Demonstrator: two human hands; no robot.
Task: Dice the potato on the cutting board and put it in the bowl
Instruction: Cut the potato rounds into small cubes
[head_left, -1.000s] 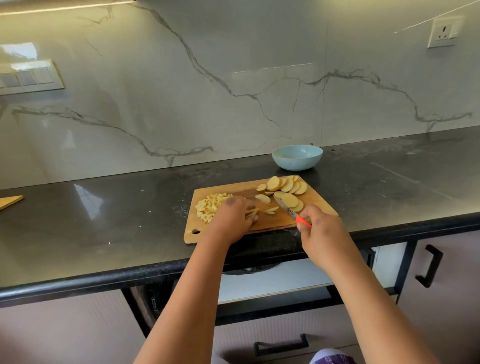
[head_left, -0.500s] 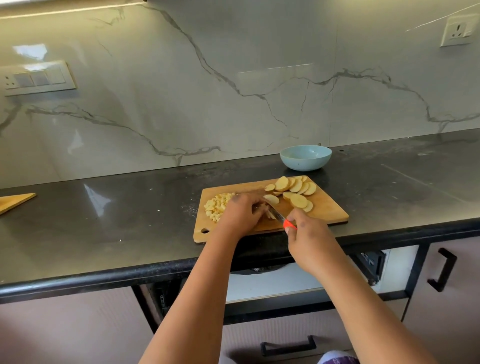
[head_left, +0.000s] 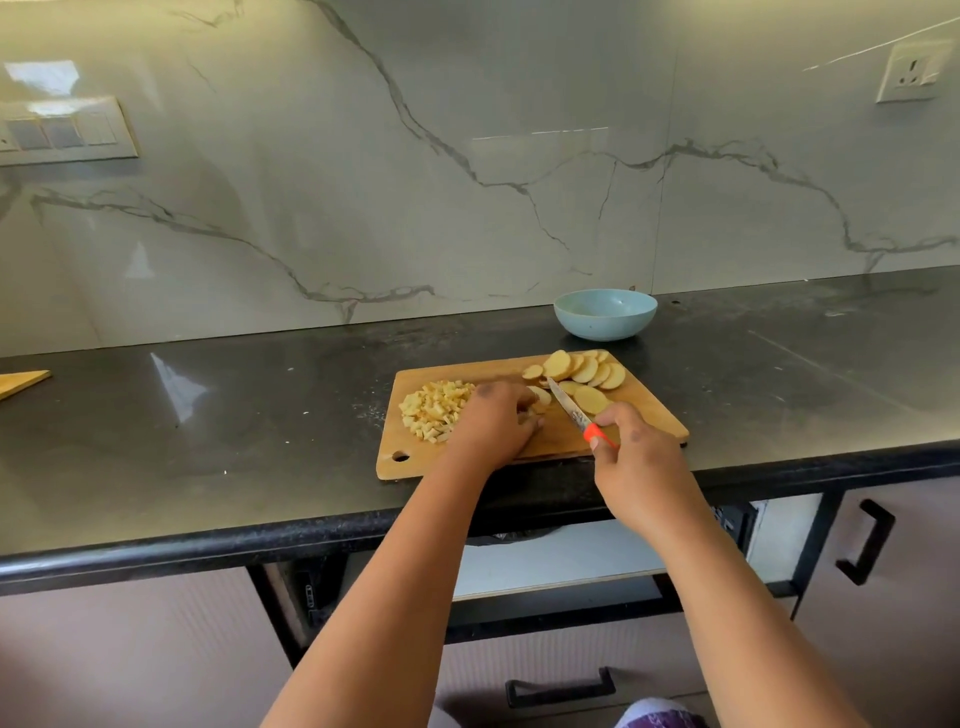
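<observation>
The potato now lies on the board (head_left: 654, 415) as slices (head_left: 582, 370) at centre right of the frame and dice (head_left: 435, 408) to their left. Since a second ago my knife (head_left: 569, 410) has lifted clear of the strips, so the next cut can be set. My left hand (head_left: 496, 423) curls over a slice, pinning it. My right hand (head_left: 636, 457) grips the knife's orange handle. The bowl (head_left: 605, 314) stands on the worktop (head_left: 208, 415) behind the board, with nothing visible in it.
</observation>
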